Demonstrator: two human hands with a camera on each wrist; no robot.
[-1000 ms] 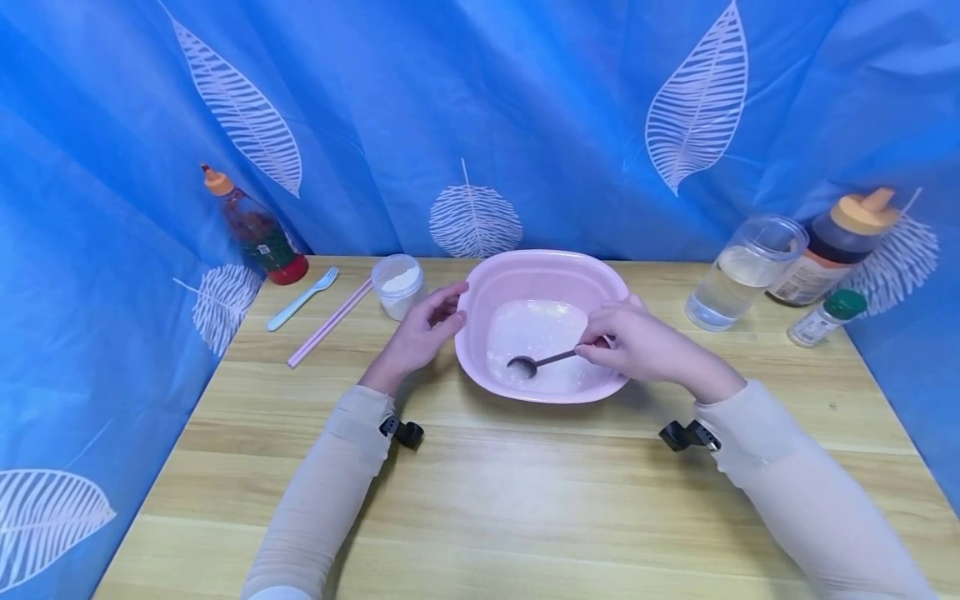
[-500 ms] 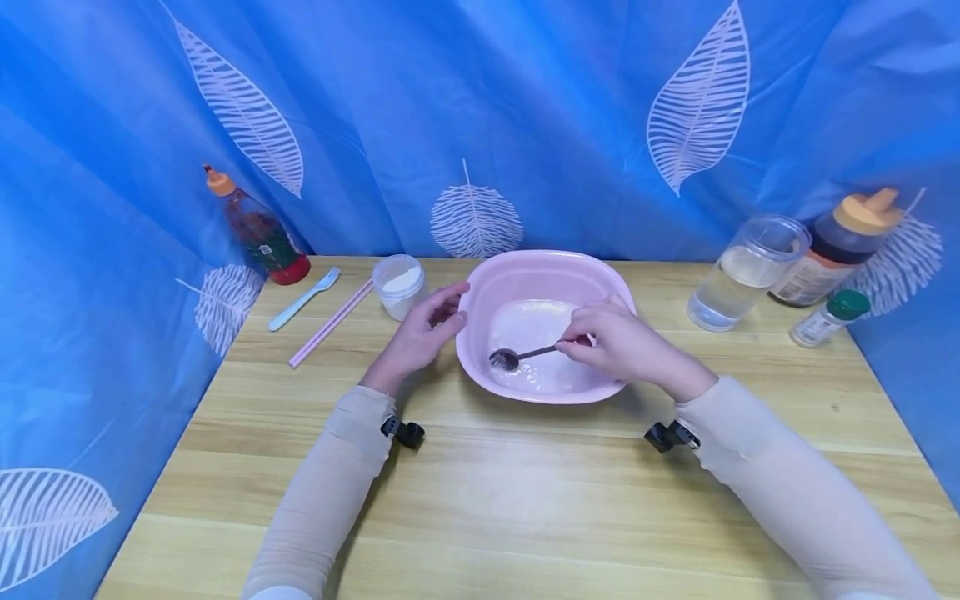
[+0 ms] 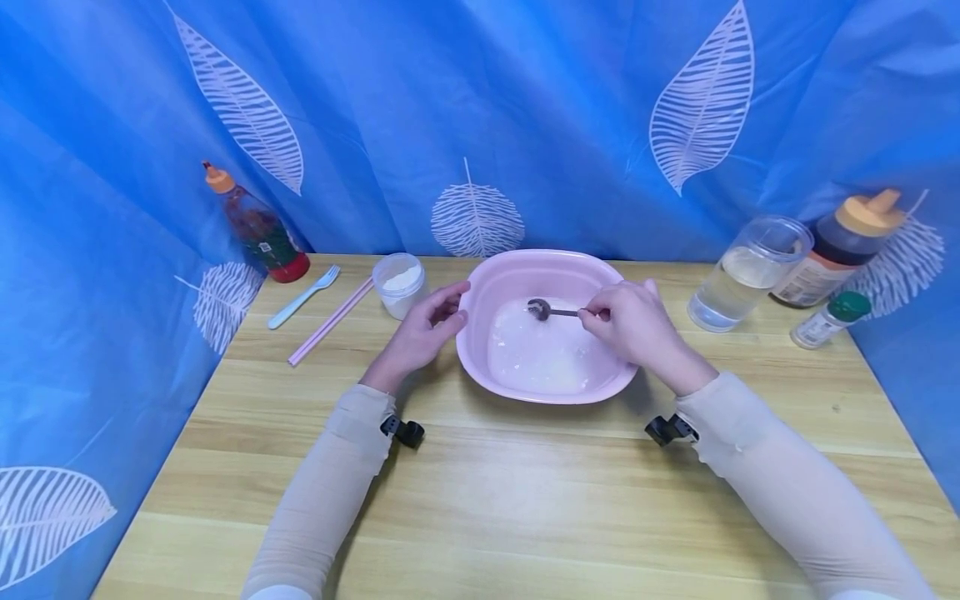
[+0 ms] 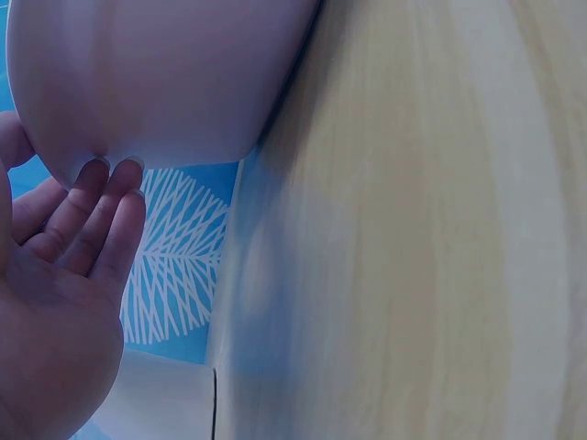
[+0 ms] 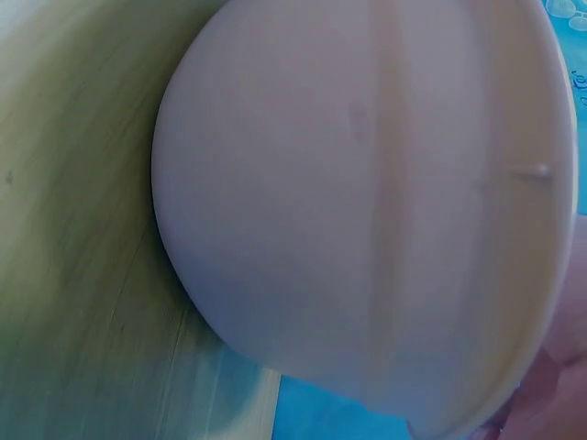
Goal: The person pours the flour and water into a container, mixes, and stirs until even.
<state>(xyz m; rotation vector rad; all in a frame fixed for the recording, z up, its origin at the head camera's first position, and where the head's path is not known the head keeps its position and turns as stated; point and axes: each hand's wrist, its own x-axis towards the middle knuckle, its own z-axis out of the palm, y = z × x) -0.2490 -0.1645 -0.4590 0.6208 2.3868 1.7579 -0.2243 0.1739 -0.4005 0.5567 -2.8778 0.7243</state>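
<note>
A pink plastic basin (image 3: 480, 367) stands on the table with whitish liquid (image 3: 536, 354) in its bottom. Over its right side, my right hand (image 3: 633, 321) pinches the handle of a small dark spoon (image 3: 538, 309), whose bowl is at the liquid toward the back. My left hand (image 3: 426, 329) holds the basin's left rim; in the left wrist view the thumb is at the edge and the fingers (image 4: 110, 215) touch the underside of the rim. In the right wrist view the basin's outer wall (image 5: 303, 202) covers most of the picture, and the spoon is hidden.
Left of the basin are a jar of white powder (image 3: 400, 287), pink chopsticks (image 3: 330, 322), a light-blue fork (image 3: 303, 298) and a red sauce bottle (image 3: 264, 229). At right stand a cup of clear liquid (image 3: 738, 279), a dark sauce bottle (image 3: 832, 250) and a green-capped shaker (image 3: 831, 319).
The spoon's bowl has swept left along the front of the basin, then back and to the right, with my right hand following it. My left hand stays at the rim.
</note>
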